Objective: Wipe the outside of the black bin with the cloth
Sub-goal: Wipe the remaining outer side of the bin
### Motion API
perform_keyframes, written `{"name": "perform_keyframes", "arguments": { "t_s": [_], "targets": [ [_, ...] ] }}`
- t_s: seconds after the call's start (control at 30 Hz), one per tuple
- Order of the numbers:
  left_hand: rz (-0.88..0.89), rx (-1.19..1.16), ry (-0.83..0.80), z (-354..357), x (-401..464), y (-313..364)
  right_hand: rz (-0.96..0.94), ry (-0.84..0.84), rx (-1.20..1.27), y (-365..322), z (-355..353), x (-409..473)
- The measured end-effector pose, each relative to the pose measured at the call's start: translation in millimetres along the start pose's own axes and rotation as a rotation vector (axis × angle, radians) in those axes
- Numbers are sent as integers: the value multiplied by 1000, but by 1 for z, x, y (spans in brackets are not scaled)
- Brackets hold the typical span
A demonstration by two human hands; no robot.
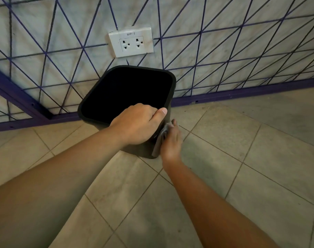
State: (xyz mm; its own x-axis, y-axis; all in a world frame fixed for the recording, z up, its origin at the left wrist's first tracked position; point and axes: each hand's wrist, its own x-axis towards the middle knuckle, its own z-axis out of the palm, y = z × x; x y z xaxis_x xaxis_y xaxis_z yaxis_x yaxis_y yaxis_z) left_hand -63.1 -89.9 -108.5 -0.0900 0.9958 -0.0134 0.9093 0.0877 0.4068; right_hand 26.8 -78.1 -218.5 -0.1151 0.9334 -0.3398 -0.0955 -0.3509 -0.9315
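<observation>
Black bin [127, 92] stood on the tiled floor [224, 158], just in front of the wall [45, 42] with the purple line pattern, below a white double socket [131, 42]. Mouth open and facing up, tipped slightly toward the camera; long axis roughly vertical, body tapering down to the base. Rounded-square rim, one corner pointing at the person.

Left hand [138, 124] gripped the near rim at that corner, fingers curled over the edge into the bin, thumb lying along the outside. Right hand [170, 140] pressed a grey cloth [160, 138] flat against the right-near side wall, fingers fairly straight against it. Cloth bunched under the palm, part hanging down the wall. Whether the thumb pinched the cloth: cannot tell, hidden.

Judgement: wipe was in progress on one side wall; far sides against the wall looked unreached.

Risks:
- Bin looked light and empty; side pressure from the cloth could slide or tip it if the left grip slackened.
- Cloth only pressed, not clearly held, so it could slip down and drop.
- Rotating the bin for the back faces could knock it into the wall.
- Bunched cloth meant a small contact patch, so streaks could be missed.
</observation>
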Motion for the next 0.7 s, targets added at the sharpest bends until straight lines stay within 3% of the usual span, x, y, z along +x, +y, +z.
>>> {"name": "perform_keyframes", "arguments": {
  "t_s": [0.07, 0.13, 0.23, 0.3, 0.43, 0.53, 0.63, 0.7],
  "targets": [
    [-28, 10, -2, 1, -1, 0, 56, -25, 104, -13, -20, 0],
    [-24, 102, 125, 1, -4, 3, 79, -57, 183, -27, -39, -7],
    [188, 83, 483, 0, -12, 18, 4, -119, 261, -43, -60, -18],
    [301, -55, 554, 6, -21, 37, -47, -193, 293, -50, -70, -20],
    [142, -374, 365, 33, -34, 66, -49, -272, 270, -71, -85, -19],
    [36, -690, 198, 42, -36, 73, -95, -212, 224, -79, -101, -20],
    [-27, -798, 164, 49, -35, 80, -134, -109, 185, -81, -121, -22],
    [-198, -941, 204, 53, -33, 83, -48, -103, 149, -84, -133, -18]
  ]
}}
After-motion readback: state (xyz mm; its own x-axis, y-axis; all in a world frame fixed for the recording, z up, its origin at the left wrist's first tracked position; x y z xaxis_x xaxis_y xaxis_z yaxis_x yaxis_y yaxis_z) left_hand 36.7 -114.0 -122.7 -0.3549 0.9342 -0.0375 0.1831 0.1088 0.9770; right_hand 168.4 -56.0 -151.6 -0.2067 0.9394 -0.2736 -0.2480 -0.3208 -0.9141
